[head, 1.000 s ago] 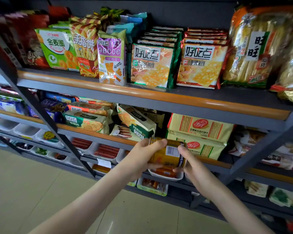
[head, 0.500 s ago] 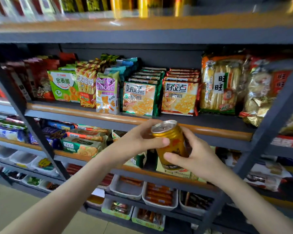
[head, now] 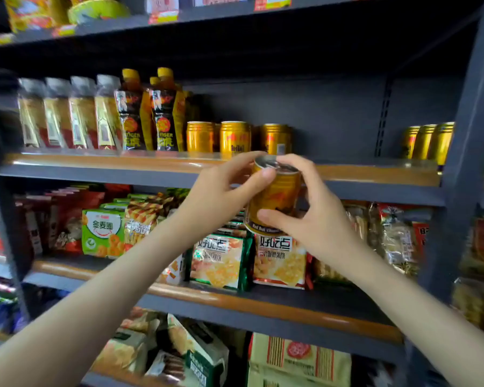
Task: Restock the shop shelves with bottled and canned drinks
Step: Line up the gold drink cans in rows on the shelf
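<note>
A gold Red Bull can (head: 274, 195) is held in front of the orange lip of the drinks shelf (head: 95, 161), slightly tilted, lid up, resting on no surface. The left hand (head: 215, 196) grips its upper rim, thumb across the near side. The right hand (head: 317, 219) clasps the body, thumb low on the label, fingers curled round the far side. On the shelf beyond stand three like gold cans (head: 232, 138). To their left are yellow-capped Tiger bottles (head: 162, 118), then four gold-labelled bottles (head: 67, 115) with clear-wrapped tops. Three more gold cans (head: 428, 141) stand at the far right, well apart from the first group. The snack shelf (head: 263, 303) below carries cracker packets (head: 280, 261) and a green snack bag (head: 102, 233).
</note>
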